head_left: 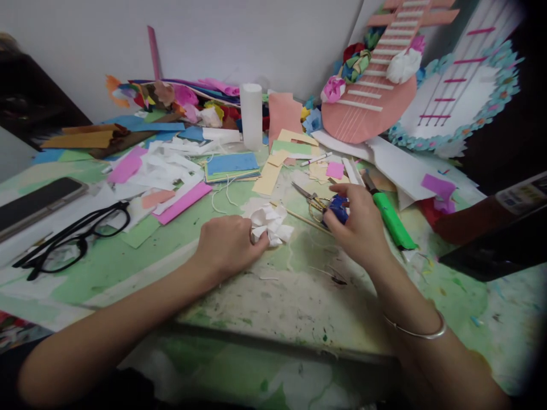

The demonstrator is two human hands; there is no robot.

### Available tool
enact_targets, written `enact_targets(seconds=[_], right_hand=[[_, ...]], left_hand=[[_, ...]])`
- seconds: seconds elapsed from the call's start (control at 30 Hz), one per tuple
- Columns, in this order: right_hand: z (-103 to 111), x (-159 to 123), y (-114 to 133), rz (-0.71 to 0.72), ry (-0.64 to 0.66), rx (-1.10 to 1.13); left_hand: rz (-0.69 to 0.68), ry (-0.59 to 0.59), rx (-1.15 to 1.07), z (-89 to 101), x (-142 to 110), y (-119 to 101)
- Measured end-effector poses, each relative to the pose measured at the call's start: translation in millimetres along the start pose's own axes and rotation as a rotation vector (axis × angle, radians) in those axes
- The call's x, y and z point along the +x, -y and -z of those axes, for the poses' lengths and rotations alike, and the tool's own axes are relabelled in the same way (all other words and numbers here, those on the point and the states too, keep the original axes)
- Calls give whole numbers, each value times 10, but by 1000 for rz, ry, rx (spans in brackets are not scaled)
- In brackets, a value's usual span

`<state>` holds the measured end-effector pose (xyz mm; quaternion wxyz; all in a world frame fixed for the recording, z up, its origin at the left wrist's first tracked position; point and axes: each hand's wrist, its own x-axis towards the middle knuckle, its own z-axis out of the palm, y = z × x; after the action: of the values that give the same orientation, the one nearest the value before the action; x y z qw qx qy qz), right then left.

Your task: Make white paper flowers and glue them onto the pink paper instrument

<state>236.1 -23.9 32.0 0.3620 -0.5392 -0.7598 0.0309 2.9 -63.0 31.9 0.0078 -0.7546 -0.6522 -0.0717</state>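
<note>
My left hand (228, 242) rests on the table with a white paper flower (273, 223) pinched between thumb and fingers; its crumpled petals spread to the right. My right hand (359, 222) is over a dark blue object (337, 209), thumb and index finger apart on either side of it. Whether the fingers touch it, and what kind of thing it is, I cannot make out. Just left of that hand lie scissors (314, 200), blades pointing away to the left. Between the hands runs a thin wooden stick (305, 220), partly under the flower's edge.
Black glasses (81, 233) and a phone (40, 205) lie at left, beside white paper scraps (164, 165). A green-handled cutter (391, 219) lies right of my right hand. Behind are stacked coloured papers (233, 164), a white cylinder (251, 117) and a pink paper instrument (371, 108).
</note>
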Motion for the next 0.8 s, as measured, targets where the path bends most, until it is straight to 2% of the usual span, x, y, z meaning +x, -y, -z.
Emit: enact_targets(seconds=[0.17, 0.33, 0.53, 0.63, 0.73, 0.8], right_hand=[[-103, -82, 163, 186, 108, 203], [-128, -119, 206, 205, 101, 293], [-185, -136, 218, 151, 117, 418], [-184, -143, 240, 137, 156, 462], [-169, -154, 279, 120, 191, 466], [-162, -165, 313, 119, 225, 457]], left_hand=[[-27, -73, 51, -9, 9, 13], [-58, -110, 16, 24, -2, 20], [-305, -351, 57, 111, -103, 36], [-419, -431, 68, 211, -142, 45], [-483, -421, 58, 297, -133, 57], [-488, -333, 29, 321, -90, 70]])
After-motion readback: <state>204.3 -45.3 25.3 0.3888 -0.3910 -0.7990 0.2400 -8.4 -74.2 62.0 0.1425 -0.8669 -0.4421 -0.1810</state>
